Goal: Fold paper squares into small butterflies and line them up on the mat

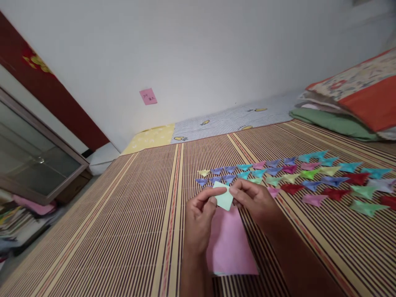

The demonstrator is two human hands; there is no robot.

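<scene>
A small pale green piece of paper [224, 199], roughly square and turned corner-down, is held up between both hands. My left hand [200, 210] pinches its left side between thumb and forefinger. At its upper right edge, my right hand [252, 200] grips it with thumb and fingertips. Beneath the hands lies a pink sheet [232, 243], with a thin greenish edge showing under its near side. Rows of small folded paper figures, such as a red one [291, 189] and a bright green one [310, 174], stand beyond and to the right of my hands.
Everything rests on a striped mat [139, 231]. Folded bedding [340, 121] is piled at the far right, against a white wall [198, 53]. A pink note [148, 96] is stuck on that wall. A glass-fronted cabinet [34, 148] stands at the left.
</scene>
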